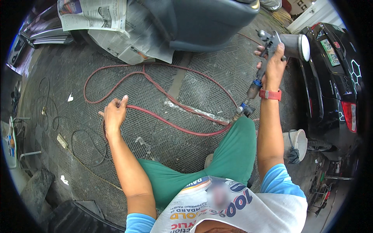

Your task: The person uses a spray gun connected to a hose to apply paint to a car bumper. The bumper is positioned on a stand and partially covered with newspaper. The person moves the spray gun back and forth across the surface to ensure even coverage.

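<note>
My right hand (276,64) is raised at the upper right, its fingers wrapped round the handle of a spray gun (265,58). A grey cup (290,44) with a pale round end joins the gun. Below the handle hang blue-ringed fittings (254,87), above my right knee. At the left, my left hand (115,116) is closed round a red air hose (167,121), which curves from it across to the fittings by my knee. Further loops of red hose lie on the floor ahead.
Ahead stands a dark grey bumper (210,27) partly masked with newspaper (116,37). A black car (330,81) is close on the right, near a whitish bucket (298,141). Thin cords and an outlet strip (61,141) lie on the ribbed floor mat (155,151) at left.
</note>
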`<state>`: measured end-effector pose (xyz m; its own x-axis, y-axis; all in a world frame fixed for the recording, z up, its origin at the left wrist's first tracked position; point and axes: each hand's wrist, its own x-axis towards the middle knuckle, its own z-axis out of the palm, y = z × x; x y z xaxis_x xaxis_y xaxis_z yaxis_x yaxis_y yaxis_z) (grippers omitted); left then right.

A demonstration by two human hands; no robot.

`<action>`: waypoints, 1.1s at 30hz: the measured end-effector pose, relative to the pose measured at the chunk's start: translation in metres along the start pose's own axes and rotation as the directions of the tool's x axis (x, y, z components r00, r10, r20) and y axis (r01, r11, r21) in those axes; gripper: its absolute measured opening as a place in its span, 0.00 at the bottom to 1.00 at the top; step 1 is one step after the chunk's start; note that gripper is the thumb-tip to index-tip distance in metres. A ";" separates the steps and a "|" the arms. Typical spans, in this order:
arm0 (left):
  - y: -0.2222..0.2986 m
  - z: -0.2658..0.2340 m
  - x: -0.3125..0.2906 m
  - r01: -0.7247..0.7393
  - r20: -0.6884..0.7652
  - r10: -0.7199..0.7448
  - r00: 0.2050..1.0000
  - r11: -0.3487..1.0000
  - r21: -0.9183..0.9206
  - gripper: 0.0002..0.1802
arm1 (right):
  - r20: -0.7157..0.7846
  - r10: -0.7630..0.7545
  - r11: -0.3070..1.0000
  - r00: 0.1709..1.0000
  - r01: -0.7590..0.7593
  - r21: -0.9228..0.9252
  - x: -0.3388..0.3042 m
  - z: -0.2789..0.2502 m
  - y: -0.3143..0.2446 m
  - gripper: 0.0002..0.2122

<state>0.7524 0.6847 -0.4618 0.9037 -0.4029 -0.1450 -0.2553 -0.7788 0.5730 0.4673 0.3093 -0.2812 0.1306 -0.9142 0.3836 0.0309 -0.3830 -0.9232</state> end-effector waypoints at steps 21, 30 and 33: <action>-0.025 -0.008 0.005 0.056 -0.026 -0.057 0.998 0.998 -0.015 0.36 | 0.234 -0.020 1.000 0.972 0.024 -0.015 -0.001 0.062 -0.035 0.33; -0.001 -0.005 0.001 0.029 0.047 -0.026 0.999 0.999 -0.045 0.34 | 0.008 -0.034 0.999 0.999 0.034 -0.022 0.033 -0.010 -0.038 0.32; -0.005 -0.011 0.001 0.042 0.021 -0.041 0.999 0.997 -0.068 0.34 | 0.065 -0.030 1.000 0.997 0.030 -0.005 0.033 0.024 -0.050 0.31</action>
<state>0.7585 0.6930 -0.4562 0.9057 -0.3811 -0.1855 -0.1933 -0.7608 0.6196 0.4936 0.3018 -0.2227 0.1938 -0.8918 0.4088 0.0300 -0.4111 -0.9111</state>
